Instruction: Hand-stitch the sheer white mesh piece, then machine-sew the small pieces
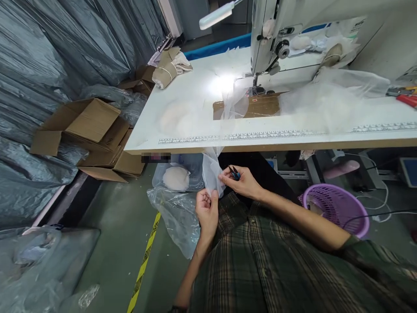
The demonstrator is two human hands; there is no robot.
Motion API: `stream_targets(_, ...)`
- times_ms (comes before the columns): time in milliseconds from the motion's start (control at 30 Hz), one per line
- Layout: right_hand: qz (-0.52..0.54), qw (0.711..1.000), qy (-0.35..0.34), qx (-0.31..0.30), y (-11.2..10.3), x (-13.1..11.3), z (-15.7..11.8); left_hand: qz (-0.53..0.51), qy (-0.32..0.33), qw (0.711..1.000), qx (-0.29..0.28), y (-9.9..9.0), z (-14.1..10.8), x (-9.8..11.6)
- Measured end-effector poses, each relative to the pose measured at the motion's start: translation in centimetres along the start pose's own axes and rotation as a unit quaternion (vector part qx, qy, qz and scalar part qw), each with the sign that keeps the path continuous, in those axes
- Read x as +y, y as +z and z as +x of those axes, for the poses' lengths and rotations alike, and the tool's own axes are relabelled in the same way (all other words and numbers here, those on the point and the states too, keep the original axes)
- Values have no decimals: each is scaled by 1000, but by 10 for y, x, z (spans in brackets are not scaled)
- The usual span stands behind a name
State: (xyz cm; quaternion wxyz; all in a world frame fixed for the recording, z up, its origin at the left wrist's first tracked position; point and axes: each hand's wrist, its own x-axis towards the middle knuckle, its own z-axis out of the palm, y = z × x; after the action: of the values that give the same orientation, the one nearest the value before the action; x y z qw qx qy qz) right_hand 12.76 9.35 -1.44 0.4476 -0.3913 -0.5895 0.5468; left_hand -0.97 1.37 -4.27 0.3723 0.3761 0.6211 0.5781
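A strip of sheer white fabric [212,169] hangs over the table's front edge, down from near the sewing machine's needle area. Its lower end is pinched between the thumb and fingers of my left hand [207,213]. Just to the right, my right hand [243,182] is closed around small blue and black thread snips [234,173], their dark tips pointing up. The thumb and finger of that hand also touch the fabric's right edge. The sewing machine [265,39] stands beyond, with its lamp lighting the table.
More sheer fabric [329,102] is heaped on the right of the white table [146,117]. A tied bundle [165,74] lies at its far left corner. Below are a plastic bin [195,174], a clear bag [179,221] and a purple basket [352,217]. Cardboard boxes [93,119] stand left.
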Motion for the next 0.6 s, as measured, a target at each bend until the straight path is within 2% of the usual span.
stream_targets(67, -35, 999, -10, 12, -4, -1, -11, 51, 81, 994, 47, -3, 11, 3)
stream_targets(133, -92, 995, -35, -9, -12, -5, -26, 109, 208, 969, 75, -8, 24, 13)
stream_targets(200, -136, 987, -61, -68, -22, -12, -44, 148, 334, 930, 45, -11, 36, 26)
stream_targets(267, -155, 977, -78, -121, -31, -20, -59, 172, 396, 901, -33, -7, 44, 38)
stream_targets(367, -162, 975, -75, -131, -38, -27, -74, 200, 374, 884, -196, 10, 49, 48)
stream_targets(467, -158, 981, -37, -110, -42, -26, -79, 160, 287, 876, -352, 29, 49, 45)
stream_targets(533, -137, 984, -9, -111, -45, -22, -81, 83, 205, 881, -419, 34, 49, 39)
stream_targets(600, -105, 987, 14, -121, -46, -18, -81, 9, 117, 890, -441, 32, 47, 33)
